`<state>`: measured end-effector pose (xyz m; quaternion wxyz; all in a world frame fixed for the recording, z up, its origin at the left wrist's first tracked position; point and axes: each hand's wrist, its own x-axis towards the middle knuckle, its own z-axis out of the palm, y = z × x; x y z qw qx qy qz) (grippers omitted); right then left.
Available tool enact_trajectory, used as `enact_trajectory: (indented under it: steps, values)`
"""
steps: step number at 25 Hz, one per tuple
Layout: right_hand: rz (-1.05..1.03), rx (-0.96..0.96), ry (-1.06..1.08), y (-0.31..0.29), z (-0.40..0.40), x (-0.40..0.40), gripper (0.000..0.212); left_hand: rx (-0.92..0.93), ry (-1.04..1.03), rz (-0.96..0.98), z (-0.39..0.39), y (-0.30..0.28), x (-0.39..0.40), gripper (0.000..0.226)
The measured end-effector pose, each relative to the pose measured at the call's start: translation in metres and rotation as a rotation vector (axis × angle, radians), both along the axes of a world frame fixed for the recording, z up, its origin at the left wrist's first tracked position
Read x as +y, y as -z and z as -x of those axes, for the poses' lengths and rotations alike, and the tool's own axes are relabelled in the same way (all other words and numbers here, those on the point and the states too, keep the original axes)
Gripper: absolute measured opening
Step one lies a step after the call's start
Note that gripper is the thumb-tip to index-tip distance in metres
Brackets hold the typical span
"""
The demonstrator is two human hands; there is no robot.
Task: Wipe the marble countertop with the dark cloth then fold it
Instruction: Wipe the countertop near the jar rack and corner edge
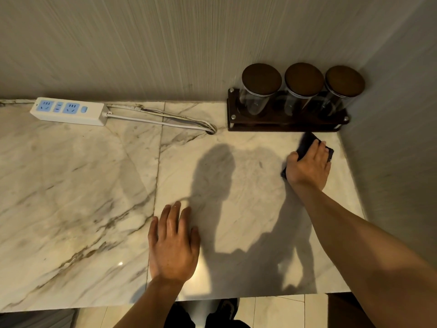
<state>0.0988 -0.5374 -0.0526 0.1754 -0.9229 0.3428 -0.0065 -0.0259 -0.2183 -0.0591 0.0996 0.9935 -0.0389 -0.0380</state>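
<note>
The marble countertop [78, 190] is pale with brown veins and fills most of the view. A dark cloth [307, 142] lies bunched on it at the far right, close to the side wall. My right hand [309, 165] presses down on the cloth and covers most of it, with the thumb wrapped round its left edge. My left hand [173, 242] rests flat on the marble near the front edge, fingers slightly apart and holding nothing.
A dark wooden rack [283, 125] with three lidded glass jars [260, 91] stands in the back right corner, just behind the cloth. A white power strip [68, 111] and its cable [165, 121] lie along the back wall. The front edge drops to the floor.
</note>
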Motion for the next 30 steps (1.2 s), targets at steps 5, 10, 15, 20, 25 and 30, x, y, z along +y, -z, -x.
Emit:
enact_trajectory:
  steps: [5,10,15,20,25,30]
  values:
    - [-0.037,-0.001,0.138,-0.001,0.012,0.006,0.07,0.019,0.004,-0.037,0.001,0.0,0.0,0.05]
    - [-0.058,-0.004,0.194,-0.003,0.029,0.008,0.069,0.025,-0.001,-0.029,0.0,-0.001,0.0,0.05]
    - [-0.047,-0.013,0.225,-0.003,0.051,0.01,0.069,0.024,-0.004,-0.021,0.001,-0.001,0.0,0.049]
    - [-0.045,-0.015,0.263,-0.003,0.07,0.011,0.07,0.019,0.005,-0.002,0.001,0.0,0.001,0.049]
    - [-0.049,-0.033,0.307,-0.003,0.093,0.012,0.072,0.008,0.001,0.045,0.003,-0.002,0.0,0.049]
    - [-0.034,-0.032,0.341,-0.002,0.116,0.015,0.07,0.009,0.01,0.066,0.003,-0.006,0.001,0.052]
